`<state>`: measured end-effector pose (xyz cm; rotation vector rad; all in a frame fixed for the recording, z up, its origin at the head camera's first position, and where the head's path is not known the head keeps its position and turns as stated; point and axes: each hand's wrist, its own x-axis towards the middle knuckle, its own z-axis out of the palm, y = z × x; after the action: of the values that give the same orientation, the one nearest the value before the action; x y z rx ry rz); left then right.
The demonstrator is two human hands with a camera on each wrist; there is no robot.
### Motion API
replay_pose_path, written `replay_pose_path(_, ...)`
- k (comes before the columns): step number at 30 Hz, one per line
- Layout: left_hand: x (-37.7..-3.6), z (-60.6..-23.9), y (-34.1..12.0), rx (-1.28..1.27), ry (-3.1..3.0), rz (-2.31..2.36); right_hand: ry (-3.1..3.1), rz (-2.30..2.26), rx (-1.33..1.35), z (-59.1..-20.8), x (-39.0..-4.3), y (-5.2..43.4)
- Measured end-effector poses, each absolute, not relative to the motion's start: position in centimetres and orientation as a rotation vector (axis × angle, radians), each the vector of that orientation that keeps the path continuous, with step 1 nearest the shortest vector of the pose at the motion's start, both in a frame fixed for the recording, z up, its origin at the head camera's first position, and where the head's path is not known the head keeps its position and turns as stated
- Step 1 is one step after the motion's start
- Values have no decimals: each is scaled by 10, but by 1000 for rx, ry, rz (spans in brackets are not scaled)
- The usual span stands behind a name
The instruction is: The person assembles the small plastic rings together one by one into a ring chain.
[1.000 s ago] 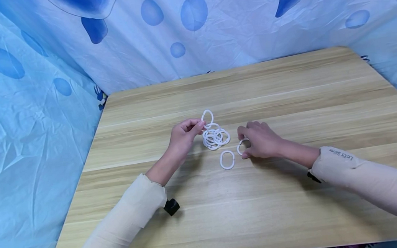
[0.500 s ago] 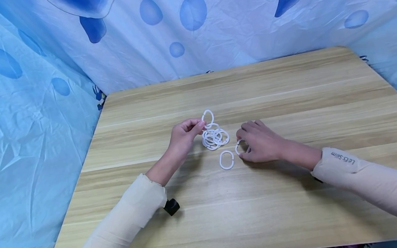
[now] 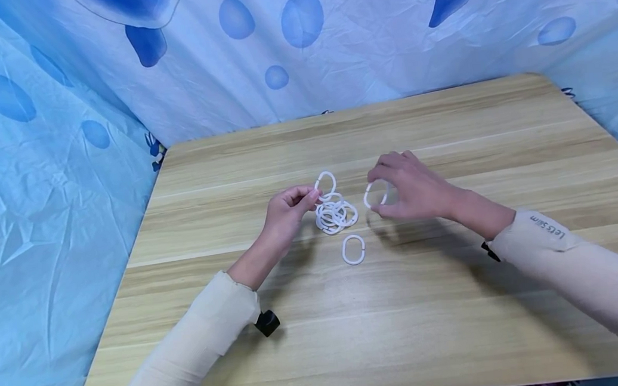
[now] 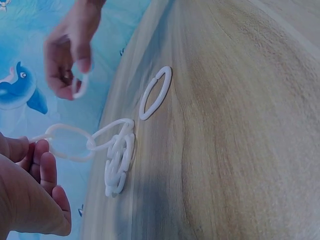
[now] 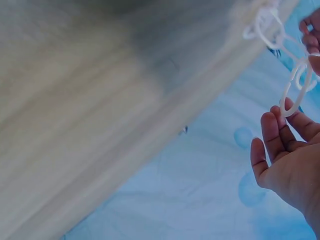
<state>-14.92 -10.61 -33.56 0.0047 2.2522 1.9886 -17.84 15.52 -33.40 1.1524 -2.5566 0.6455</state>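
My left hand (image 3: 292, 209) pinches the end link of a chain of white oval plastic rings between thumb and fingers. That end ring (image 3: 334, 182) stands tilted up, and the other linked rings (image 3: 337, 214) lie heaped on the table beside the fingertips. To the right, my right hand (image 3: 416, 188) holds a single white split ring (image 3: 365, 198) by its edges between thumb and fingers, raised above the table. In the right wrist view this ring (image 5: 285, 95) stands at the fingertips. A loose split ring (image 3: 344, 250) lies flat on the table nearer to me.
The wood-grain table (image 3: 404, 330) spreads out around both hands. Behind and to the left hangs a blue patterned curtain (image 3: 215, 86). A small black device (image 3: 266, 323) sticks out from the left sleeve, close to the tabletop.
My right hand has lifted the single ring from the table and carried it away from me, toward the far side. The left hand, the heap and the loose ring look nearly the same.
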Motion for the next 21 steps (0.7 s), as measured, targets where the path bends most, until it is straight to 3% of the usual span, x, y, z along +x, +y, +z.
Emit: replay_pose_path(21,-149,-337,-103,63,2275,1955,-2317,810,1182,-311,-193,144)
